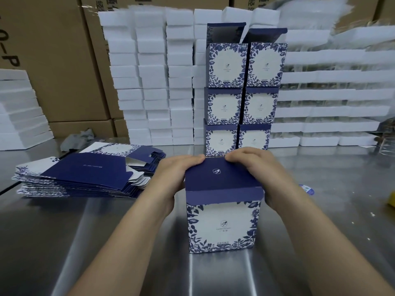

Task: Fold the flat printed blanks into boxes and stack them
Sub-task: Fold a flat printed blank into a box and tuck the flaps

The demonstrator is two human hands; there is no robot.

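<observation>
A blue-and-white printed box stands upright on a shiny metal bench in the lower centre of the frame. The left hand and right hand clasp its top from either side. Their fingers curl over the far edge of the dark blue lid, apparently pressing it shut.

Directly behind, a stack of finished boxes rises in two columns, three high, the top pair with flaps raised. A pile of flat blanks lies at left. White foam blocks fill the background.

The box looks like light, hollow, thin card with a smooth surface, likely easy to dent. It is probably best lifted gently by both side walls near the corners, where folds stiffen it.
</observation>
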